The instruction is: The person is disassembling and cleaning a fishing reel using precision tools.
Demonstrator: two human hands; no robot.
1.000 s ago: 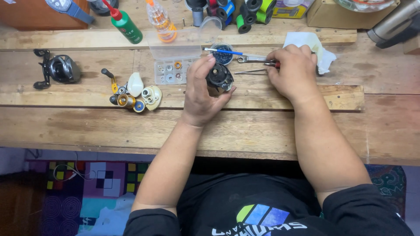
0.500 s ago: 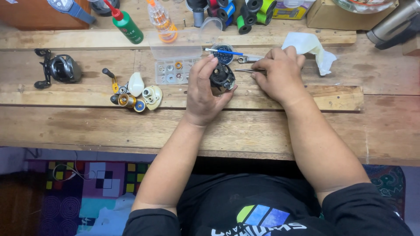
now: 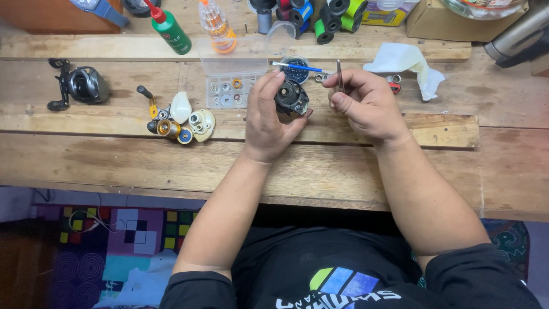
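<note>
My left hand (image 3: 269, 120) grips a dark fishing reel body (image 3: 291, 97) just above the wooden bench (image 3: 343, 166), its open side turned up. My right hand (image 3: 366, 103) pinches thin metal tweezers (image 3: 339, 74), their tips pointing up and away, a little right of the reel. Behind the reel lies a small round dish (image 3: 297, 70) with a blue-handled swab (image 3: 300, 67) across it.
A clear parts tray (image 3: 229, 91) with small rings sits left of the reel. Loose reel parts (image 3: 180, 120) and a whole black reel (image 3: 83, 86) lie further left. Bottles (image 3: 168, 26), spools (image 3: 337, 14), a crumpled white cloth (image 3: 403, 60) and a cardboard box (image 3: 440, 20) line the back.
My right hand has come back from the items near the cloth toward the reel, now holding the tweezers upright. The left hand has tilted the reel slightly.
</note>
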